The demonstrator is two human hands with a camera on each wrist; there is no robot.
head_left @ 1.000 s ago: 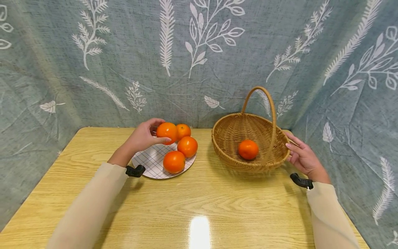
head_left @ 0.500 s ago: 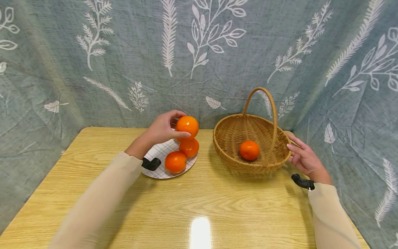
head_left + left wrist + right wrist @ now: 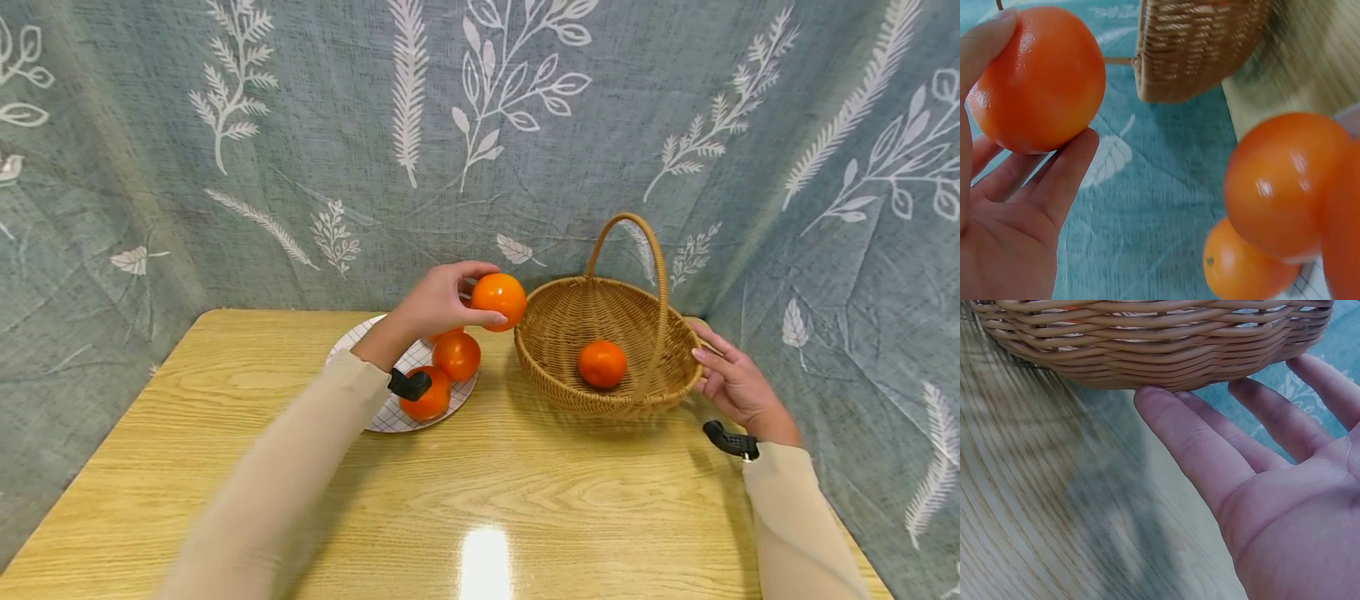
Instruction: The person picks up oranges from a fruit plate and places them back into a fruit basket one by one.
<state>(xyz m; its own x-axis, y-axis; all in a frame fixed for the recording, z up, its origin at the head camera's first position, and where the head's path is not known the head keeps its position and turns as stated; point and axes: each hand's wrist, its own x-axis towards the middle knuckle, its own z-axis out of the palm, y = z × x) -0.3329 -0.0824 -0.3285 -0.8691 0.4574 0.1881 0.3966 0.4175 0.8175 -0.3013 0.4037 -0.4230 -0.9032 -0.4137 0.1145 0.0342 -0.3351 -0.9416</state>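
My left hand [image 3: 450, 298] pinches an orange [image 3: 498, 300] between thumb and fingers, raised between the plate [image 3: 352, 337] and the wicker basket [image 3: 558, 317]. In the left wrist view the held orange [image 3: 1041, 81] sits against the fingertips, apart from the basket [image 3: 1191, 50]. Several other oranges [image 3: 456, 356] remain on the white checked plate, partly hidden by my left arm. One orange [image 3: 602, 364] lies inside the basket. My right hand [image 3: 731, 379] touches the basket's right side with fairly straight fingers [image 3: 1191, 437], their tips against the woven wall.
The basket's tall arched handle [image 3: 660, 275] rises above its right half. A wooden table [image 3: 570, 508] carries everything, and a grey-blue leaf-patterned cloth [image 3: 315, 125] hangs behind and at both sides.
My left hand has lifted the orange off the plate area and carried it right toward the basket, uncovering the plate's left rim. The right hand and basket stay in place.
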